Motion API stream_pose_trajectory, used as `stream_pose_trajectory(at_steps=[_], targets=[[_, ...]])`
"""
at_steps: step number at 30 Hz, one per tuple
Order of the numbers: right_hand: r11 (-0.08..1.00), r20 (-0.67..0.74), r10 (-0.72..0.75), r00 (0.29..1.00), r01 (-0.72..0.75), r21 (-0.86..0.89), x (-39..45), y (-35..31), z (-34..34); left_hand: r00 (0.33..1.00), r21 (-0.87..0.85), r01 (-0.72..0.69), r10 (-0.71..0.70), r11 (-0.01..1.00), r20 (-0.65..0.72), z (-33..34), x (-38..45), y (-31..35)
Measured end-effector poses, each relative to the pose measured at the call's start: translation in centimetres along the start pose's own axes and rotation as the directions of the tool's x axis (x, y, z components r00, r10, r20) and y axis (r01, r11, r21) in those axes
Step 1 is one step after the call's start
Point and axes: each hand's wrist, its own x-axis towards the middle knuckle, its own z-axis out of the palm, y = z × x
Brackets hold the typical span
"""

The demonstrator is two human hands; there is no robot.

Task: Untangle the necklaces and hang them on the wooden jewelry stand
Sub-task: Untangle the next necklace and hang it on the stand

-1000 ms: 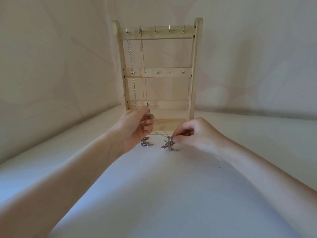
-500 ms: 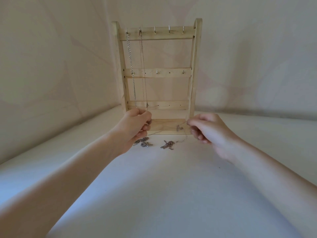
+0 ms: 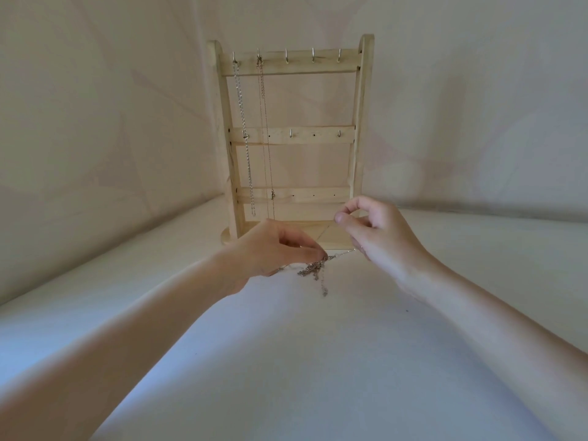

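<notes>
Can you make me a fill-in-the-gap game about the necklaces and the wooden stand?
1. ____ necklaces hang on the wooden stand.
2. They hang from its ____ bar.
3. The left hand pinches the tangled chains on the ____ surface.
4. The right hand pinches a thin ____.

Missing words: two; top; white; chain

pale wooden stand (image 3: pixel 359 122), silver necklaces (image 3: pixel 313 269), white table (image 3: pixel 318 361)

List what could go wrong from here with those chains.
1. The left hand pinches the tangled chains while the right hand draws a thin strand taut; pulling harder may tighten the knot or snap it.
2. The hands work close to the wooden stand; a slip could disturb the two hung necklaces.
</notes>
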Motion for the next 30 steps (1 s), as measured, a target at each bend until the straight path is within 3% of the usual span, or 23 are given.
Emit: stream_pose_trajectory(at_steps=[10,14,20,22,25,30], targets=[[0.995,-0.042,-0.045,0.998,0.041,-0.094,0.3,0.9,-0.3,0.968,0.004,-0.047,0.046,0.999,-0.247,0.1,1.0,-0.8],[0.978,0.006,-0.087,0.996,0.087,-0.188,0.2,1.3,-0.2,0.968,-0.057,-0.125,0.109,0.991,-0.228,0.0,0.8,-0.6],[0.961,0.070,-0.112,0.991,0.126,-0.247,0.0,0.9,0.2,0.977,-0.111,-0.133,0.112,0.985,-0.179,0.3,0.4,-0.1],[0.985,0.074,-0.072,0.995,0.083,-0.150,-0.2,0.3,0.5,0.976,-0.093,-0.150,0.132,0.984,-0.172,0.5,0.3,0.0],[0.987,0.209,0.056,0.976,-0.086,0.136,-0.6,-0.4,0.8,0.970,-0.079,-0.186,0.170,0.979,-0.171,0.6,0.2,0.1],[0.942,0.349,0.132,0.928,-0.227,0.249,-0.9,-0.6,0.6,0.973,-0.099,-0.172,0.153,0.980,-0.173,0.4,0.0,0.4]])
